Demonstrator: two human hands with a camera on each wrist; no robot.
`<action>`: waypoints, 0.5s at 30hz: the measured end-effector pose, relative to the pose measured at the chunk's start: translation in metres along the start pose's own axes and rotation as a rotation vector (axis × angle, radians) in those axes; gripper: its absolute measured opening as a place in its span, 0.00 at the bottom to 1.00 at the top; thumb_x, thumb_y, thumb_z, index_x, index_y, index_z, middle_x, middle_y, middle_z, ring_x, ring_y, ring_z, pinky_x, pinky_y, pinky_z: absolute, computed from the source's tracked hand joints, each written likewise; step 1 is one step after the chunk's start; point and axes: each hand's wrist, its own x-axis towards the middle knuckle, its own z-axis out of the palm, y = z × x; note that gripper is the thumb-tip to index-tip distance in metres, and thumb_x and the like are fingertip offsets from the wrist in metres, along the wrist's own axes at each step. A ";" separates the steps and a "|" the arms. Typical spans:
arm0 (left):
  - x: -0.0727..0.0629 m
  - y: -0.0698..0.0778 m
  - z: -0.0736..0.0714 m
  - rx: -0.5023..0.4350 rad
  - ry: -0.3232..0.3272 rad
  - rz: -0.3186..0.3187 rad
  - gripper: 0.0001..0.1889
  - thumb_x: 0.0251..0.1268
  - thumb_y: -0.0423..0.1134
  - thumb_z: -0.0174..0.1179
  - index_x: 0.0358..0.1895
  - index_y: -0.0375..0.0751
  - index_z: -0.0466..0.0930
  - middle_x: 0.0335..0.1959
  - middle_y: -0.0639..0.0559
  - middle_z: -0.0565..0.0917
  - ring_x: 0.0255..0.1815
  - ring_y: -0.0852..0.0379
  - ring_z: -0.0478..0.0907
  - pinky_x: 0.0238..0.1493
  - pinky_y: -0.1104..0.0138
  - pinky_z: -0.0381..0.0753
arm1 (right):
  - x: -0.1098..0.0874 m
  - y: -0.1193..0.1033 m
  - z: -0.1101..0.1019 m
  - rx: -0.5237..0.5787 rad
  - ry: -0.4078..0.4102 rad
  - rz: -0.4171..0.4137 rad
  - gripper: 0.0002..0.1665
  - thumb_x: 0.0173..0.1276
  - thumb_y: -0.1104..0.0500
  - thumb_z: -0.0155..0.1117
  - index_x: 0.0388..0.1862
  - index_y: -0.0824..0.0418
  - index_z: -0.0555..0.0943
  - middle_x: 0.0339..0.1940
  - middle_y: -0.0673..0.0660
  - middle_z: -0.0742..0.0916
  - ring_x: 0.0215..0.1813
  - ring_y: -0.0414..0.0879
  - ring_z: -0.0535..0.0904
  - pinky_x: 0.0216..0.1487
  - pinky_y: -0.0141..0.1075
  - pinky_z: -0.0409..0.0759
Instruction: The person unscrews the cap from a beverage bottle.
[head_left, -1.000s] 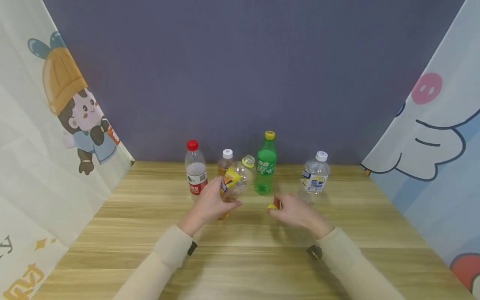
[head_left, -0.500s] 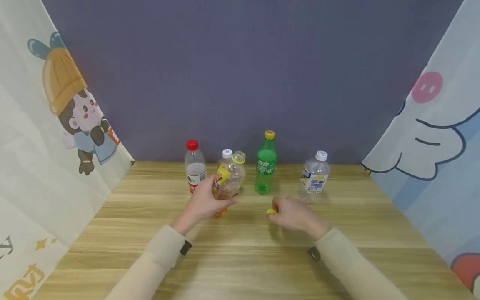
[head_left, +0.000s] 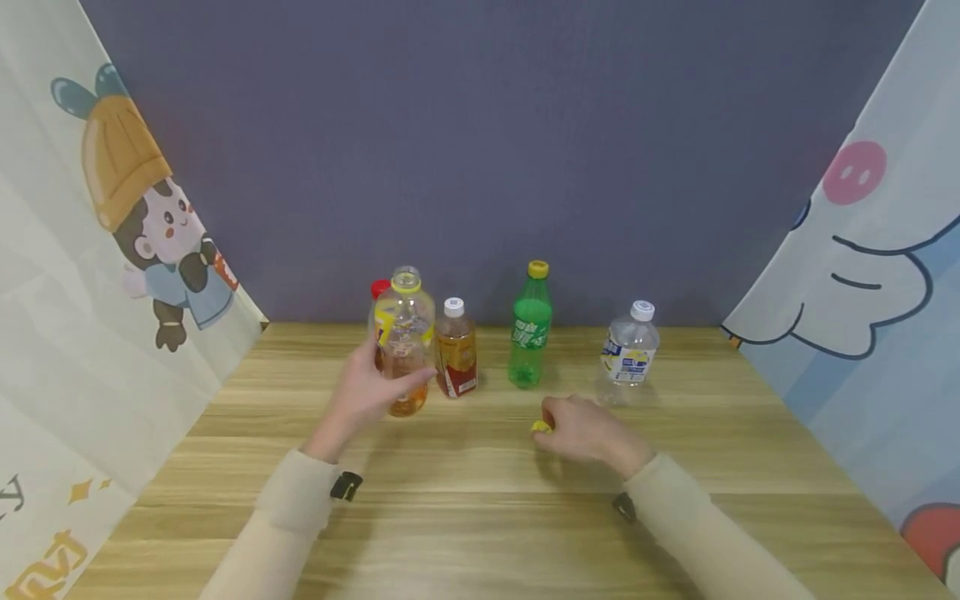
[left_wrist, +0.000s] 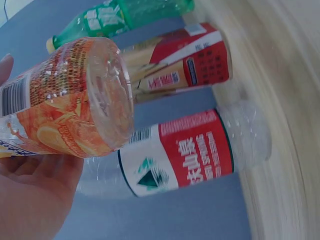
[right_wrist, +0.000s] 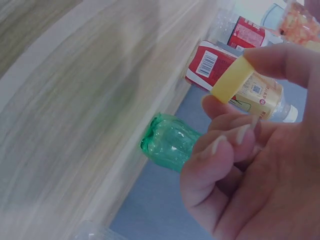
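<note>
My left hand (head_left: 363, 390) grips an uncapped clear plastic bottle (head_left: 407, 329) with a yellow and orange label. In the left wrist view, the orange-printed side and base of this bottle (left_wrist: 65, 102) hang clear of the table. It stands nearly upright in the head view, partly covering a red-capped water bottle (head_left: 379, 288) behind it. My right hand (head_left: 588, 429) pinches a yellow bottle cap (right_wrist: 232, 79) between thumb and index finger, low over the table. The other right fingers are curled in the right wrist view.
A white-capped brown and red drink bottle (head_left: 457, 354), a yellow-capped green bottle (head_left: 529, 333) and a white-capped clear bottle (head_left: 630, 346) stand along the back of the wooden table (head_left: 480, 517). A dark panel (head_left: 480, 150) rises behind them.
My left hand has carried the open bottle leftward, from before the brown drink bottle to before the red-capped one, and it is more upright. My right hand has barely shifted, still pinching the cap.
</note>
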 end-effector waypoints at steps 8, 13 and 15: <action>-0.001 -0.010 -0.017 0.049 0.090 0.013 0.35 0.53 0.54 0.77 0.62 0.48 0.73 0.53 0.49 0.83 0.52 0.49 0.80 0.51 0.50 0.81 | 0.002 0.001 0.008 -0.035 -0.037 0.009 0.14 0.63 0.48 0.66 0.27 0.53 0.73 0.22 0.49 0.78 0.26 0.45 0.73 0.28 0.41 0.73; 0.001 -0.019 -0.027 0.044 0.121 0.009 0.34 0.56 0.51 0.76 0.63 0.45 0.73 0.55 0.47 0.83 0.53 0.47 0.80 0.53 0.50 0.80 | 0.003 0.003 0.013 -0.042 -0.036 0.007 0.15 0.61 0.48 0.67 0.25 0.53 0.73 0.21 0.49 0.78 0.24 0.45 0.74 0.27 0.42 0.73; 0.001 -0.023 -0.031 0.036 0.135 0.004 0.33 0.57 0.51 0.76 0.64 0.44 0.73 0.55 0.46 0.83 0.53 0.47 0.80 0.54 0.50 0.79 | 0.003 0.003 0.014 -0.035 -0.039 0.011 0.15 0.61 0.48 0.68 0.25 0.53 0.73 0.20 0.48 0.78 0.24 0.44 0.74 0.27 0.42 0.74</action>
